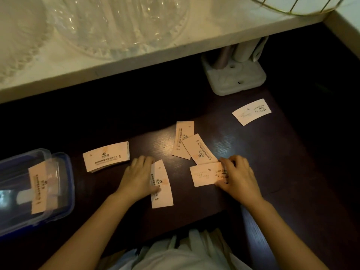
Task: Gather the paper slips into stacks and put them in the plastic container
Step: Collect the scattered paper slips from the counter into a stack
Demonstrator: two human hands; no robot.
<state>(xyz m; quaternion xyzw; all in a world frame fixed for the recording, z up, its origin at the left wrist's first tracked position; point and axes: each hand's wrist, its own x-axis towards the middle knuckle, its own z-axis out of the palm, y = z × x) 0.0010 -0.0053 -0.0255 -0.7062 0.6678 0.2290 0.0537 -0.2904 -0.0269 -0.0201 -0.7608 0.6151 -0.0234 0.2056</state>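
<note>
Pale printed paper slips lie on a dark wooden table (253,156). A neat stack of slips (106,156) sits at centre left. My left hand (137,177) rests on the left edge of one slip (162,189). My right hand (238,175) presses on the right end of another slip (204,174). Two overlapping slips (191,146) lie just beyond it, and a lone slip (251,111) lies far right. The clear plastic container (64,176) with a blue rim stands at the left edge, with slips (38,189) inside.
A white shelf (155,53) overhangs the back of the table and carries clear glass dishes (116,26). A white holder (236,76) with rolled items stands at the back right under the shelf. My lap in light clothing (185,252) shows at the front edge.
</note>
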